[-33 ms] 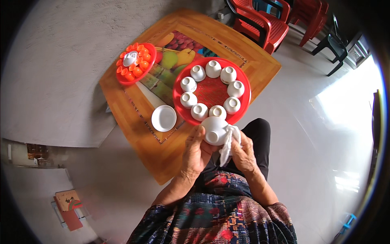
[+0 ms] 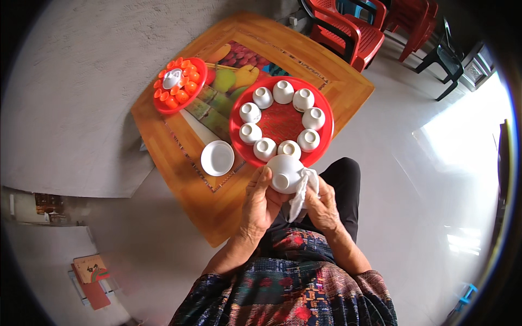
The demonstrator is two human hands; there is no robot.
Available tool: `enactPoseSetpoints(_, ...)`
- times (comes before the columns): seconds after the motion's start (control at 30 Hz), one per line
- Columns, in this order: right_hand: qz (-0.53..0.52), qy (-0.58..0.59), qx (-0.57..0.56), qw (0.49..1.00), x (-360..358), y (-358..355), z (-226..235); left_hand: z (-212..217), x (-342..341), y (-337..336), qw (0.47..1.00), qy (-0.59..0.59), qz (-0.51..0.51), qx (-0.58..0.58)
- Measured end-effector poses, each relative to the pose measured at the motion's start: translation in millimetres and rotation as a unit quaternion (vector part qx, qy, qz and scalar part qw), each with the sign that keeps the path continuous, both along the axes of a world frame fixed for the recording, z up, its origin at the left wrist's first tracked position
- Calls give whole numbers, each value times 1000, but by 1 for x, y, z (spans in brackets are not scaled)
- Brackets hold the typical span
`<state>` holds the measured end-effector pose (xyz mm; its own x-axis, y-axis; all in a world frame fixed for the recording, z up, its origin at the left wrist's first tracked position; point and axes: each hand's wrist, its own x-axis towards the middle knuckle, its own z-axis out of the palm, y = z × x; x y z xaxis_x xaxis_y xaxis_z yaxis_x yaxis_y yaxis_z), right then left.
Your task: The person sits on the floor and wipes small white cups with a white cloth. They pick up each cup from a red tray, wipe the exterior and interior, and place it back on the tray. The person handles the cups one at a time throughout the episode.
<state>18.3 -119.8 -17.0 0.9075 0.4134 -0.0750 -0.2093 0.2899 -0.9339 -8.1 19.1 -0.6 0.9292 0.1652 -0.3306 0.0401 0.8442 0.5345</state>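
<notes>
My left hand (image 2: 260, 204) grips a white bowl (image 2: 285, 174), held upside down just over the near rim of a round red tray (image 2: 283, 122). My right hand (image 2: 324, 207) presses a white cloth (image 2: 300, 196) against the bowl's right side. Several small white cups (image 2: 263, 98) stand in a ring on the tray. A white saucer (image 2: 217, 158) lies on the wooden table (image 2: 190, 179) to the left of the tray.
A smaller red dish (image 2: 179, 85) with several orange pieces and a white lid sits at the table's far left. Red plastic chairs (image 2: 353, 30) and a dark chair (image 2: 448, 68) stand beyond the table. Books or boxes (image 2: 89, 277) lie on the floor at lower left.
</notes>
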Motion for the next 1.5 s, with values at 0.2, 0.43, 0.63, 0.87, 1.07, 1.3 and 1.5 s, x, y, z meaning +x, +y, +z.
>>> enactPoseSetpoints(0.2,4,31,83,996,2,-5,-1,4,0,-6,988,-24,25,148)
enactPoseSetpoints(0.43,22,-63,-51,996,9,-12,7,25,-8,1,727,-130,25,673)
enactPoseSetpoints(0.63,36,12,-1,999,7,-10,19,16,-8,11,791,-135,-12,597)
enactPoseSetpoints(0.87,-79,29,62,994,20,-31,0,23,13,38,802,-100,52,586)
enactPoseSetpoints(1.07,-121,48,122,984,37,-55,-16,19,65,45,806,-113,16,581)
enactPoseSetpoints(1.3,-122,69,117,983,41,-57,-20,3,139,48,684,-158,38,712)
enactPoseSetpoints(1.5,-123,66,108,984,43,-53,-24,-2,186,31,615,-160,30,772)
